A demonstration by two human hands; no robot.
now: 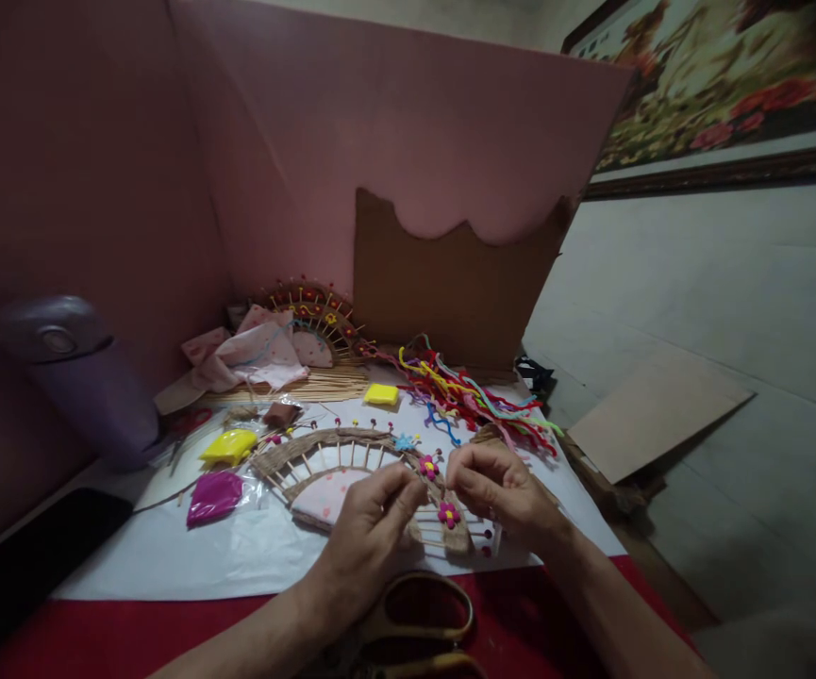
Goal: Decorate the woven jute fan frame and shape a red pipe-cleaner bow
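Observation:
A fan-shaped craft (pixel 337 457) of wooden sticks and woven twine lies on white paper, with small pink and blue clay flowers on its right rim. My left hand (pixel 369 528) rests on the fan's lower right part, fingers curled and pinched at the rim. My right hand (pixel 499 486) is just to the right, fingers pinched close to a pink flower (pixel 429 466). What the fingertips hold is too small to make out. Another pink flower (pixel 448 514) sits between the hands.
Tan-handled scissors (pixel 414 622) lie on the red cloth near my wrists. Yellow clay (pixel 227 446), magenta clay (pixel 213 496) in plastic, a yellow block (pixel 381 394), coloured pipe cleaners (pixel 478 396), a second fan (pixel 315 321), pink fabric (pixel 258 354), a purple lamp (pixel 82 372) and a cardboard screen (pixel 450 283) surround the work.

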